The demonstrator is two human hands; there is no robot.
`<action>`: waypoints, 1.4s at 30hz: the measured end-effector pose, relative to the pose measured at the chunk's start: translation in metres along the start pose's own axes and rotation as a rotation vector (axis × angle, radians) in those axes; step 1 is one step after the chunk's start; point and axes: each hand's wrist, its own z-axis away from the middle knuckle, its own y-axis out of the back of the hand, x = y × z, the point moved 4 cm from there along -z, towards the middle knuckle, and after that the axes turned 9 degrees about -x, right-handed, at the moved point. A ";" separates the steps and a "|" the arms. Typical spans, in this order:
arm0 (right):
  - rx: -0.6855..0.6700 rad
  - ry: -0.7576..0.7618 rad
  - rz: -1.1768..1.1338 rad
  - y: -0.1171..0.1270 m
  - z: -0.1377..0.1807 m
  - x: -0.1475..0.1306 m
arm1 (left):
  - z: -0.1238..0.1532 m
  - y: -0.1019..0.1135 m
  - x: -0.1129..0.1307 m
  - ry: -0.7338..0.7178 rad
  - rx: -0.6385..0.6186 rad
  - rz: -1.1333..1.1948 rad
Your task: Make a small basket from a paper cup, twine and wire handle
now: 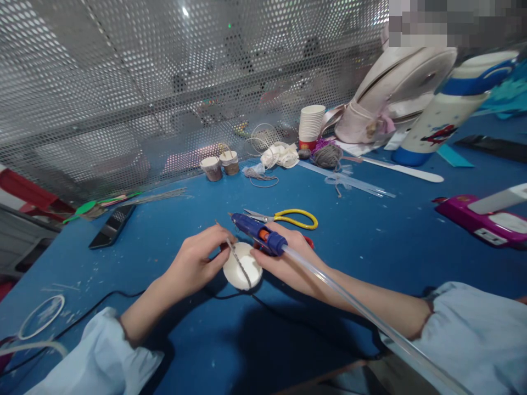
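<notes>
the white cup [252,262] sits between left fingers [217,264] and right fingers [263,260].

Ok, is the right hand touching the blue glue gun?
Touching: the head view shows the right hand wrapped around the glue gun, with its rear body lying against the hand.

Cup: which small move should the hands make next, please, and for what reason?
Perhaps the right hand should turn the glue gun toward the cup: its nozzle now points away from it, while the cord crosses the cup's mouth, with the left hand at its upper end.
</notes>
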 end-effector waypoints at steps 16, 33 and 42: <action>0.002 -0.008 -0.030 -0.001 0.001 0.001 | 0.001 -0.001 0.000 -0.041 0.030 -0.029; 0.008 -0.008 -0.005 0.001 0.002 -0.001 | 0.002 -0.001 -0.002 -0.033 0.043 -0.045; 0.014 0.011 -0.001 -0.001 0.002 0.002 | 0.003 -0.002 -0.002 -0.044 0.051 -0.059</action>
